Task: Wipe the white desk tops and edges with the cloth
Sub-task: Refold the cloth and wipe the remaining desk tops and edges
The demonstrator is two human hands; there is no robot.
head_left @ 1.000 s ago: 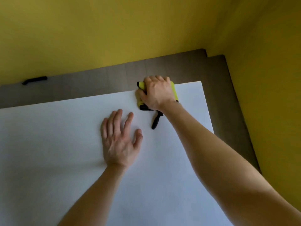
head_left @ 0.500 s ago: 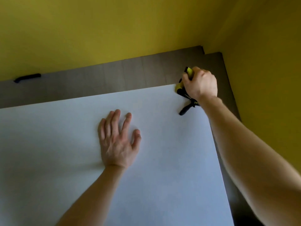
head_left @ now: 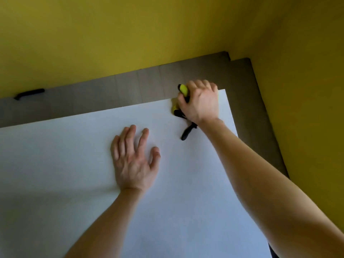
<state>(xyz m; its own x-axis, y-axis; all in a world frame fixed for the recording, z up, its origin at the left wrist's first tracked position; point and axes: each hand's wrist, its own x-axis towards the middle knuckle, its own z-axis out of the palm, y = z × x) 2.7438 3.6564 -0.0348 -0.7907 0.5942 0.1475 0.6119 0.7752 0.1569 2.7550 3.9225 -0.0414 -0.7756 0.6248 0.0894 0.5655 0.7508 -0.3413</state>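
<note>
cloth (head_left: 183, 90) in right hand (head_left: 202, 103) grip, desk (head_left: 74, 164) edge

One white desk top (head_left: 74, 183) carries two hands: one left hand (head_left: 134, 164) flat near its middle and one right hand (head_left: 201, 103) at its far right corner. One yellow-and-black cloth (head_left: 183, 89) is gripped in that right hand, with one black strap (head_left: 187, 134) trailing from it. One small black object (head_left: 29, 93) lies beyond the far edge, toward the left. Two yellow walls (head_left: 111, 34) meet behind the far right corner.
</note>
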